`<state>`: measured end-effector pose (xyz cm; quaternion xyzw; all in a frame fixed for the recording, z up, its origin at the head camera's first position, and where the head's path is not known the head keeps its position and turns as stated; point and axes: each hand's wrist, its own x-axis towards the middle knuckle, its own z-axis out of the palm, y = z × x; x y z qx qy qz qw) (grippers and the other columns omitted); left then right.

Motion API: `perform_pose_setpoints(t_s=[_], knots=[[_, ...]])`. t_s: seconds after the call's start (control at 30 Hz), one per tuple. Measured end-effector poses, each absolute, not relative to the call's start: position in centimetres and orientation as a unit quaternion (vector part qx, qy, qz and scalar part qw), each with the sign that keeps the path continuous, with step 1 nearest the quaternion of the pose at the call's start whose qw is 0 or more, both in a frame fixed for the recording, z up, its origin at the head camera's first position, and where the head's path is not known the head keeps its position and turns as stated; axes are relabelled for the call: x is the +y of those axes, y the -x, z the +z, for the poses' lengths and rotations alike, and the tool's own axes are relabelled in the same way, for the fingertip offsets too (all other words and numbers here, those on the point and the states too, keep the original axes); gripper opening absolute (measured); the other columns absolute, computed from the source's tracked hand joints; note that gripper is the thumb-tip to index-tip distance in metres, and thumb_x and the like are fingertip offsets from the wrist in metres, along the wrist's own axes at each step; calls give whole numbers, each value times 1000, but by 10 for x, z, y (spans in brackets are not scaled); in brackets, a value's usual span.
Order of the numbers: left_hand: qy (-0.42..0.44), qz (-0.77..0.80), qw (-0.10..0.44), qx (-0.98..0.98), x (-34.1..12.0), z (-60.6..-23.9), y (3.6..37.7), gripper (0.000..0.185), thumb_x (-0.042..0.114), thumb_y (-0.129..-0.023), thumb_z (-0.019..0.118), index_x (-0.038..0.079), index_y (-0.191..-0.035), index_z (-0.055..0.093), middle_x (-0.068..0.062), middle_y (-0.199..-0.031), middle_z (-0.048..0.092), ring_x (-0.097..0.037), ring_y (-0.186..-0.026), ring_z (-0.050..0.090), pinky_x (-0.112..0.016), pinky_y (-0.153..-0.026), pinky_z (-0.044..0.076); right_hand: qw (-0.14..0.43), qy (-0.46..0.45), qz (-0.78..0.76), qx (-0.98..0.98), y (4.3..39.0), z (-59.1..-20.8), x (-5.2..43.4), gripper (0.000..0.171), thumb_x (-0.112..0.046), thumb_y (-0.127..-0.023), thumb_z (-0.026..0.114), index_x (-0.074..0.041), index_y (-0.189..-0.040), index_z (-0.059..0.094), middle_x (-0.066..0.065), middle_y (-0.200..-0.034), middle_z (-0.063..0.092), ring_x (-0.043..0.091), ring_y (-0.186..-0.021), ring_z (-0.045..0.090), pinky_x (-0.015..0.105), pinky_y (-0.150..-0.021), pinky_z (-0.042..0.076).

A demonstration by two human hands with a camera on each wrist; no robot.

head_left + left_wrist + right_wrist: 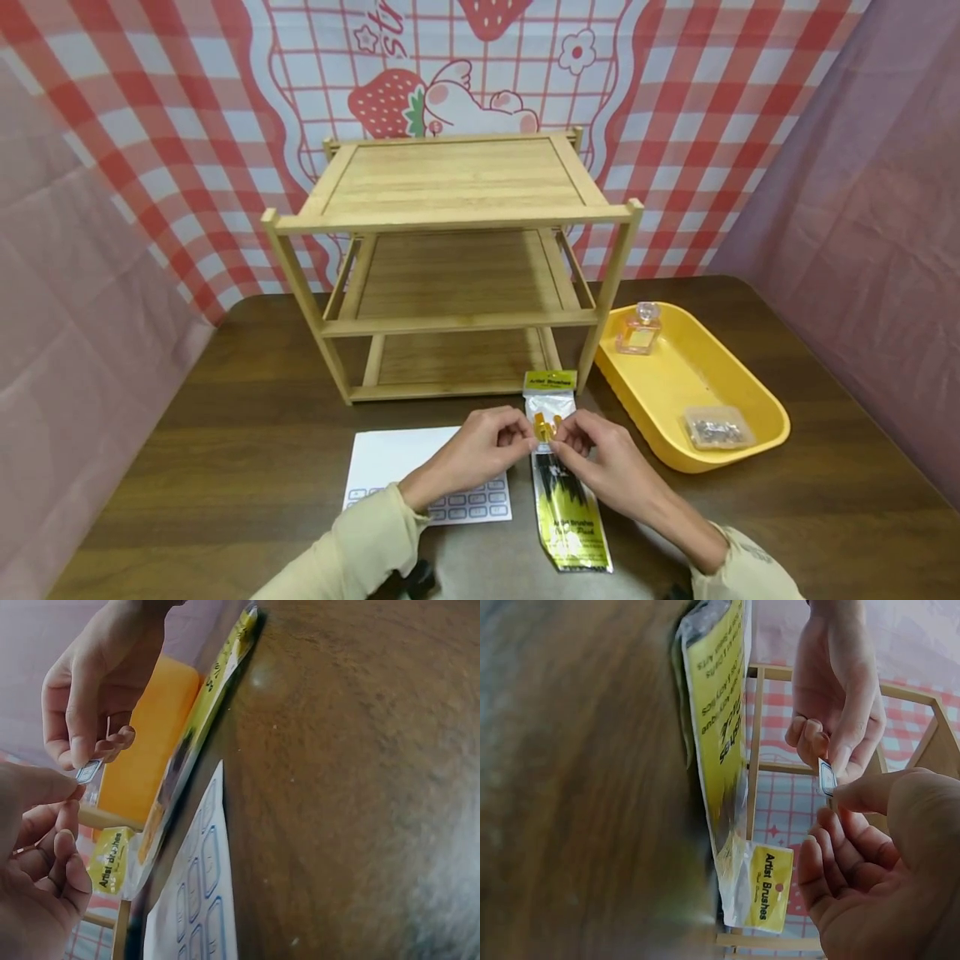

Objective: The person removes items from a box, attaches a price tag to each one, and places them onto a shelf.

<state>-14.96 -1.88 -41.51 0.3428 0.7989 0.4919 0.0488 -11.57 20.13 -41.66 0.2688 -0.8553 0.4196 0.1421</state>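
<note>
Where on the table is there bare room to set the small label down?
Bare wood lies left of the sticker sheet, in front of the bamboo shelf. The shelf's three boards are bare too. It is crowded at centre: left hand, right hand, brush packet, with the yellow tray to the right.

Rack sits at the back of the table, tray to its right with a bottle inside, sticker sheet up front, brush pack right beside it.
</note>
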Motion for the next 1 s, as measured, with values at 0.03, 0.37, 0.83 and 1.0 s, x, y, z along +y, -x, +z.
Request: perform_pose_setpoints(t_s=[0.03,0.37,0.83,1.0], knots=[[-343,492,51,798,-18,-416,150,4,7,-97,70,5,-94,72,7,-79,59,0,-66,49,-18,-58,45,138,-266,420,-857,115,-417,202,24,7,-86,77,-14,-88,65,-13,-81,58,3,-71,55,23,-59,51],[-343,484,75,801,-11,-421,149,7,4,-96,70,9,-91,72,10,-77,59,1,-66,50,-18,-58,45,85,-241,427,-868,110,-418,209,18,4,-88,75,-12,-89,66,-13,-79,60,4,-70,56,23,-59,52],[-361,467,79,803,-6,-428,152,7,4,-95,70,7,-90,72,9,-75,59,2,-65,49,-17,-58,45,52,-240,415,-876,110,-422,215,21,2,-88,76,-15,-86,63,-12,-74,56,2,-64,52,23,-53,49],[-359,463,88,806,-4,-430,152,7,4,-95,71,7,-89,72,10,-75,59,3,-65,50,-17,-58,46,41,-239,414,-878,109,-421,217,18,0,-90,76,-13,-87,63,-11,-73,55,2,-63,52,23,-51,48]])
